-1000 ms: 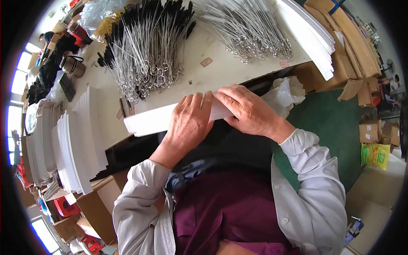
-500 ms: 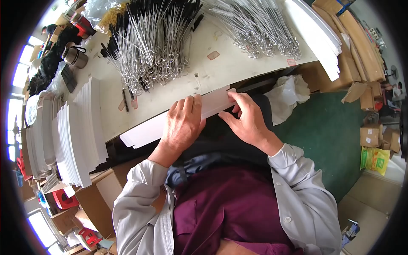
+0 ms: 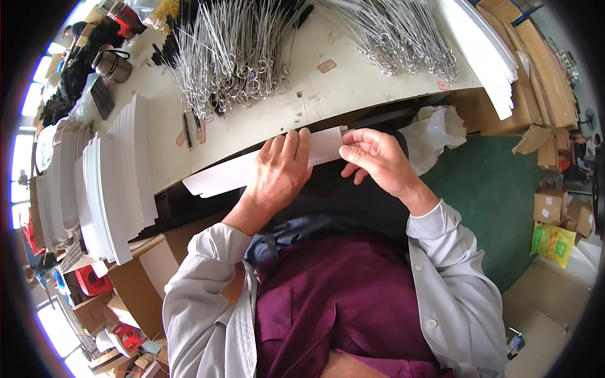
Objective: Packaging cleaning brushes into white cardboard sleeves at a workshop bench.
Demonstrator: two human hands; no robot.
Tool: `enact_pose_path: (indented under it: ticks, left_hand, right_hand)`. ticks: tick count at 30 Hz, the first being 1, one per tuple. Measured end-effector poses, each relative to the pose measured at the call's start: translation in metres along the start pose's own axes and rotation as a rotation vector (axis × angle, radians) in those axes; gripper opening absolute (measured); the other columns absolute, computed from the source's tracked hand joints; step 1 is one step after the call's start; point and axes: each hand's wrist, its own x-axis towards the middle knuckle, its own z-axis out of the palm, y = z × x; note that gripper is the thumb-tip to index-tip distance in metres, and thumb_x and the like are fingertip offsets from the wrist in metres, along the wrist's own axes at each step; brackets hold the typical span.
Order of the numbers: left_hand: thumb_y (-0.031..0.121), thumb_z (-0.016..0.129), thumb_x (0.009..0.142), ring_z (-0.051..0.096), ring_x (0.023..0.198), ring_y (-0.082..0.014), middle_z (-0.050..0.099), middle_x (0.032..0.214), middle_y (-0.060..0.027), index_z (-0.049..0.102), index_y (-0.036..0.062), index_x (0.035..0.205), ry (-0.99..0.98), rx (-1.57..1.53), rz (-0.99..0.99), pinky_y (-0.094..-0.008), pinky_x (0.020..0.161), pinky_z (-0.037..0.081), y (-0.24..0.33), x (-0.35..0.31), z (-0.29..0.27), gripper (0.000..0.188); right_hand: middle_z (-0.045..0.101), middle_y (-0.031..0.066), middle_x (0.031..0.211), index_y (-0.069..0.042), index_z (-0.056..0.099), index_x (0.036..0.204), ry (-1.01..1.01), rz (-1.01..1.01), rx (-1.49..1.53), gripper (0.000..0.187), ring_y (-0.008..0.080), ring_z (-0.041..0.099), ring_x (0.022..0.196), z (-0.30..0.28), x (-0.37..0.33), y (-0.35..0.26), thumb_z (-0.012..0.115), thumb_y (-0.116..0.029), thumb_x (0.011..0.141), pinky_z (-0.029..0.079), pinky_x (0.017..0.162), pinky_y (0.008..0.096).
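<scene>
A long, narrow white paperboard box (image 3: 222, 174), flattish in shape, slants across in front of me by the table's near edge. My left hand (image 3: 279, 169) is closed over its middle, fingers lying on top and the thumb on the near side. At the box's right end, my right hand (image 3: 383, 162) has its thumb and forefinger at the end edge, pinching there. Its other fingers are loosely curled below, and the fingertips partly hide that end.
The table (image 3: 252, 132) bears heaps of wire-handled brushes (image 3: 236, 69) with looped ends. White flat boxes stack at left (image 3: 104, 195) and right (image 3: 485, 50). Beyond stand a metal flask (image 3: 112, 64) and black bristles. A plastic bag (image 3: 435, 135) hangs by the table edge; cartons (image 3: 549, 205) stand right.
The box's left end has risen slightly in view. My right hand has turned, bringing the thumb up to the box's right end. The left hand keeps its hold.
</scene>
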Motion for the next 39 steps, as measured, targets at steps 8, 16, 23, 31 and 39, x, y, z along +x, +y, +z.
enact_pose_path:
  ticks: [8, 16, 23, 31, 39]
  left_hand:
    - [0.016, 0.083, 0.071, 0.068, 0.103, -0.0313, 0.065, 0.122, -0.0186, 0.056, -0.0049, 0.135, -0.048, -0.049, -0.037, -0.0413, 0.092, 0.056, 0.004, -0.005, 0.003, 0.072]
    - [0.016, 0.081, 0.072, 0.070, 0.097, -0.0310, 0.069, 0.112, -0.0153, 0.059, -0.0025, 0.128, -0.140, -0.186, -0.097, -0.0408, 0.084, 0.058, 0.002, 0.005, -0.011, 0.063]
    - [0.014, 0.080, 0.074, 0.070, 0.092, -0.0318, 0.069, 0.109, -0.0151, 0.059, -0.0011, 0.126, -0.138, -0.242, -0.099, -0.0412, 0.079, 0.059, 0.010, 0.010, -0.011, 0.058]
    - [0.018, 0.083, 0.075, 0.067, 0.105, -0.0365, 0.066, 0.115, -0.0184, 0.058, -0.0044, 0.129, -0.132, -0.176, -0.145, -0.0454, 0.091, 0.055, -0.016, -0.016, -0.033, 0.064]
    - [0.020, 0.084, 0.075, 0.064, 0.110, -0.0387, 0.064, 0.121, -0.0210, 0.057, -0.0052, 0.132, -0.126, -0.202, -0.173, -0.0470, 0.095, 0.053, -0.015, -0.012, -0.037, 0.068]
  right_hand:
    - [0.072, 0.0101, 0.112, 0.003, 0.063, 0.129, -0.176, 0.239, 0.171, 0.043, 0.0107, 0.069, 0.067, -0.015, 0.003, -0.008, 0.067, -0.031, 0.103, 0.054, 0.052, 0.0215]
    - [0.065, 0.0175, 0.126, 0.001, 0.061, 0.131, 0.101, -0.795, -1.178, 0.067, 0.0339, 0.061, 0.120, 0.005, -0.002, -0.019, 0.088, -0.020, 0.074, 0.047, 0.106, 0.0452]
    - [0.064, 0.0183, 0.122, 0.008, 0.058, 0.132, -0.086, -0.792, -1.282, 0.058, 0.0335, 0.061, 0.115, 0.007, 0.014, -0.002, 0.079, -0.016, 0.083, 0.047, 0.105, 0.0433]
    - [0.060, 0.0187, 0.130, 0.005, 0.056, 0.137, -0.109, -0.778, -1.366, 0.066, 0.0361, 0.057, 0.122, 0.001, 0.016, -0.014, 0.082, -0.019, 0.081, 0.046, 0.109, 0.0459]
    - [0.060, 0.0180, 0.131, 0.004, 0.054, 0.140, -0.162, -0.888, -1.381, 0.070, 0.0348, 0.058, 0.120, 0.012, 0.031, -0.008, 0.082, -0.020, 0.081, 0.047, 0.107, 0.0451]
